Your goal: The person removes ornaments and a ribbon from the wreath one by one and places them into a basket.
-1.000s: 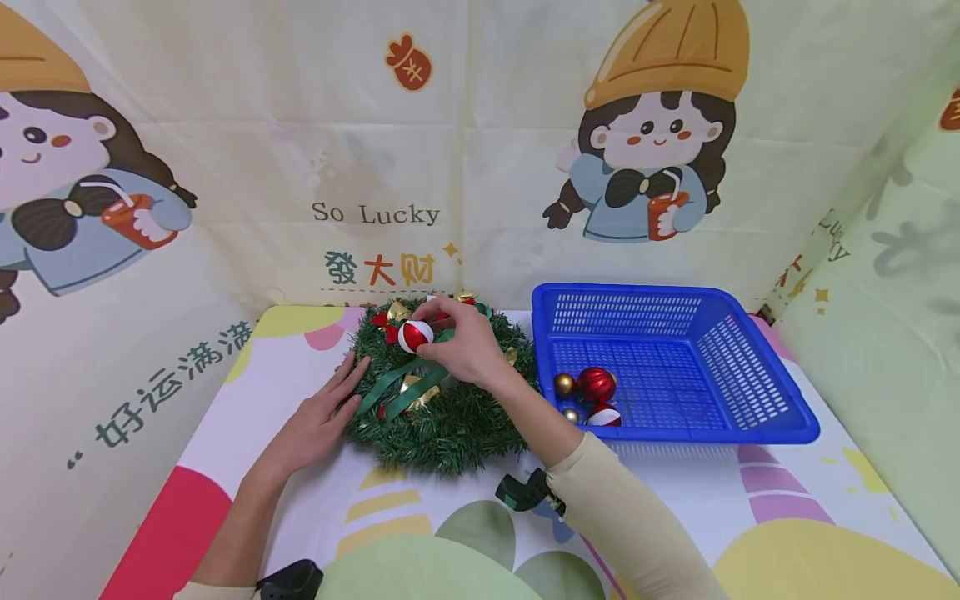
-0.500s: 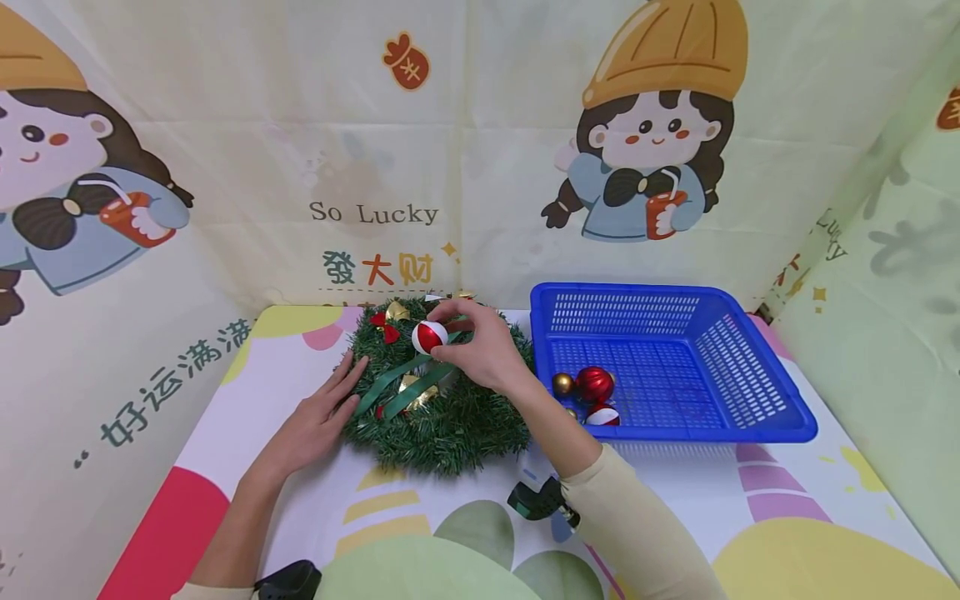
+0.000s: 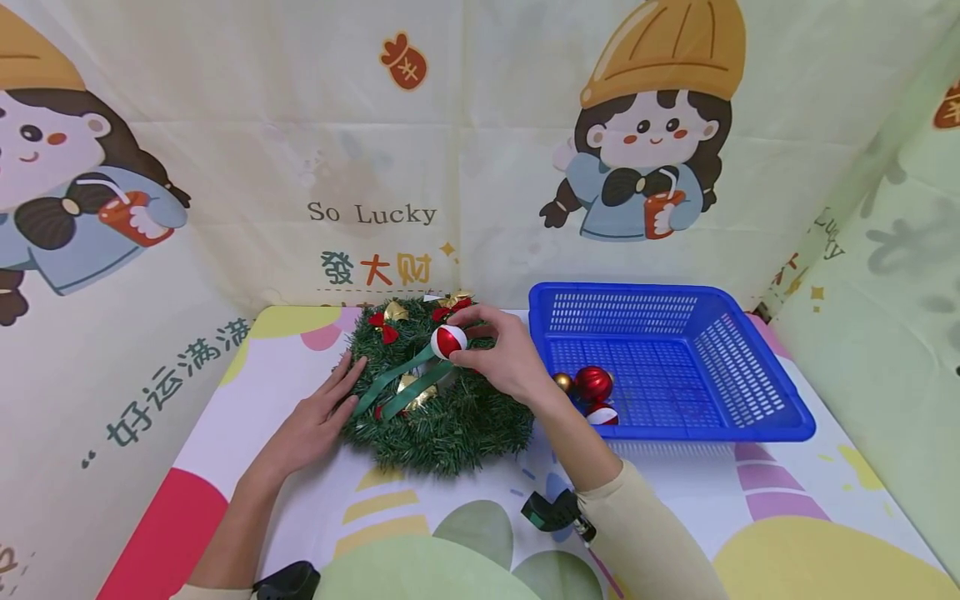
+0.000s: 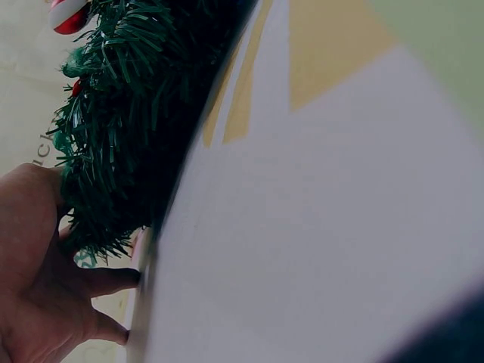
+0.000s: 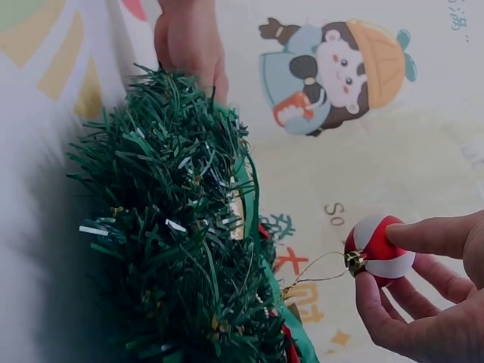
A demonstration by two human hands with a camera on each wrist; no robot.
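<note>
My right hand (image 3: pixel 498 354) pinches a red and white striped Christmas ball (image 3: pixel 448 342) above the middle of a green tinsel wreath (image 3: pixel 450 433). In the right wrist view, the ball (image 5: pixel 380 249) has a gold cap, and its gold string loop (image 5: pixel 318 268) stretches toward the wreath. My left hand (image 3: pixel 318 417) rests with extended fingers against the wreath's left side; in the left wrist view, its fingertips (image 4: pixel 113 333) reach down by the table. Red and gold bows (image 3: pixel 390 321) and a green ribbon (image 3: pixel 393 383) decorate the wreath.
Right of the wreath stands a blue plastic basket (image 3: pixel 675 433). In its near left corner lie a shiny red ball (image 3: pixel 593 383), a gold ball (image 3: pixel 562 382) and another red and white ball (image 3: pixel 602 414). A printed cloth backdrop (image 3: pixel 480 167) rises behind the table.
My right hand has drawn the striped ball rightward, away from the red bow at the wreath's upper left. The left hand stays where it was.
</note>
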